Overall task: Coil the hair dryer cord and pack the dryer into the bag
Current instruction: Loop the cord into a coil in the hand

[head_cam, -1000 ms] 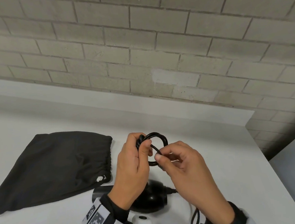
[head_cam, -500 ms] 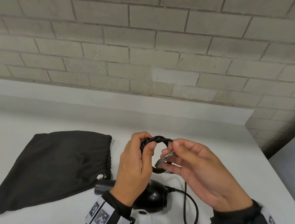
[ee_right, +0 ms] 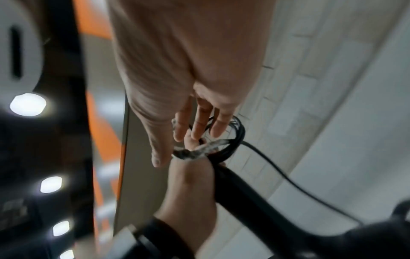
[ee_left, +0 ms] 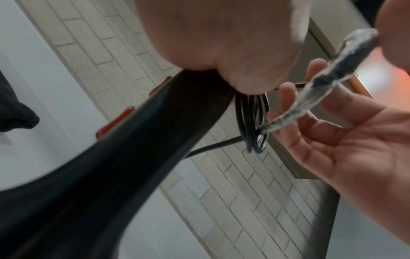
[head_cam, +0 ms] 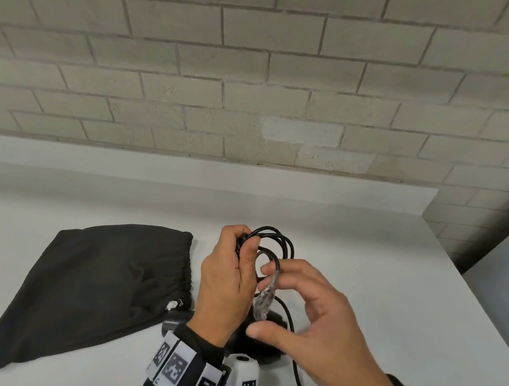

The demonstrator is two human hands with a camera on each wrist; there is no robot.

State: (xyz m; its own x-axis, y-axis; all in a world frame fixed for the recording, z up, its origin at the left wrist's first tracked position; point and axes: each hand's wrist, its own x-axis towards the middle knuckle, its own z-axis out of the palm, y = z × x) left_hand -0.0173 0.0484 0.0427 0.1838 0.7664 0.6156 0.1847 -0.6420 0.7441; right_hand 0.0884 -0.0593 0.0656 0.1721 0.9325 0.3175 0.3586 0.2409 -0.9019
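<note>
Black rubbery cord [head_cam: 273, 240] sits in several loops at the centre of the head view, bunched where the left hand [head_cam: 226, 281] curls its fingers and thumb round the stack and holds it above the tabletop [head_cam: 359, 263]. In the left wrist view the same hand also seems to clasp the top of the hair dryer's black handle [ee_left: 137, 140], though how firmly is hard to tell. The right hand [head_cam: 314, 316] is open, fingers spread and relaxed just right of the coil; its fingers reach to the loops, and the greyish, clear-wrapped cord end [head_cam: 263, 301] hangs in front of its palm. I cannot tell whether it touches. The hair dryer [head_cam: 256, 342] lies low in the frame, mostly hidden behind both hands, with one cord strand running down to it. A black drawstring bag [head_cam: 87, 288] lies flat on the tabletop at the left, its gathered mouth facing the hands.

The cord looks light and springy, so the loops will likely spread if the grip eases; hold it across the whole bundle. The dryer is probably rigid and heavier at the head, best lifted by the handle. The bag is limp cloth, so its mouth needs holding open.
</note>
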